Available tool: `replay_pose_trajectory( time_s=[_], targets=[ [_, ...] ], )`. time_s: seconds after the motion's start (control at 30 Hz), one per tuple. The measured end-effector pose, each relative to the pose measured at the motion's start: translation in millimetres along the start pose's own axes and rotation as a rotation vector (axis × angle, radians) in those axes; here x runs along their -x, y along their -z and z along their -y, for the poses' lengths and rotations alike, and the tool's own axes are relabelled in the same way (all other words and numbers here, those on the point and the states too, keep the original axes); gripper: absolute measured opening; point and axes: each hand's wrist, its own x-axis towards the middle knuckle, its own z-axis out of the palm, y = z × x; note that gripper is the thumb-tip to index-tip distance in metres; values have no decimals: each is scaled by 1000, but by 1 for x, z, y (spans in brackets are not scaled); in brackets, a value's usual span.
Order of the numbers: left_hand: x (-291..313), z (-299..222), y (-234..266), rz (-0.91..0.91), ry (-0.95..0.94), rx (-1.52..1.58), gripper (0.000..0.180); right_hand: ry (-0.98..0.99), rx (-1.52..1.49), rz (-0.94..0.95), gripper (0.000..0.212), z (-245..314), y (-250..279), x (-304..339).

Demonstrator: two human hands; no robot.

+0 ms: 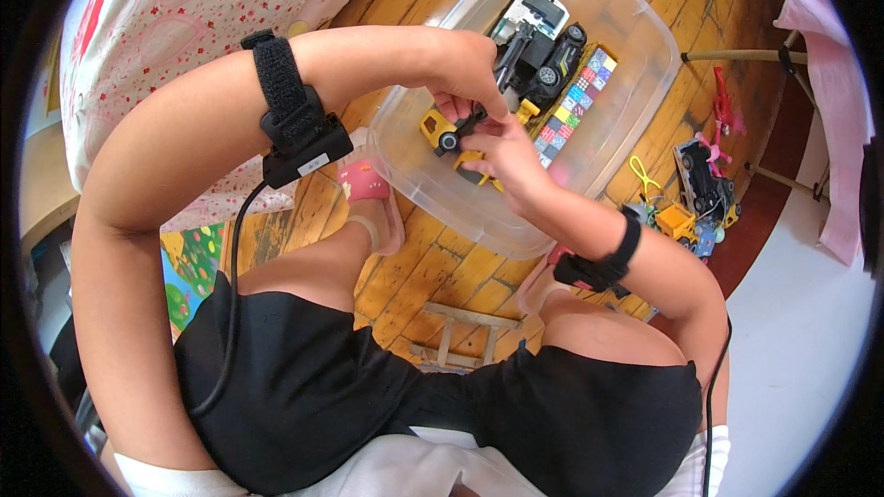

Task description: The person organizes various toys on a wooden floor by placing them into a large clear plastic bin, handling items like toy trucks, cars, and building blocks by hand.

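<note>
Over the clear plastic bin (pixel 419 189), my two hands meet at a yellow-and-black toy vehicle (pixel 435 129) with a dark wheel. My left hand (pixel 465 64) reaches in from above, its fingers curled down round a dark part of the toy. From the right, my right hand (pixel 511 158) pinches at the same toy near its wheel; its fingers partly hide it. Yellow toy parts (pixel 470 168) show just below the right fingers. Beyond the hands in the bin lie a white-and-black toy truck (pixel 537 11), a dark toy car (pixel 558 64) and a strip of colourful patterned squares (pixel 578 103).
On the wooden floor (pixel 405 285) right of the bin lies a pile of toys, with a dark toy vehicle (pixel 702 179) and a yellow toy truck (pixel 677 221). A small wooden stool (pixel 470 317) stands between my legs. Flowered cloth (pixel 198 0) hangs at left.
</note>
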Motion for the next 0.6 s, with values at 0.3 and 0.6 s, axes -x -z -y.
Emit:
replay_pose_trajectory(
  time_s=[0.3, 0.6],
  targets=[
    [-19, 21, 5, 136, -75, -31, 54, 211, -114, 52, 40, 36, 35, 19],
    [-24, 15, -1, 229, 79, -257, 32, 473, -72, -53, 22, 52, 81, 44]
  ],
)
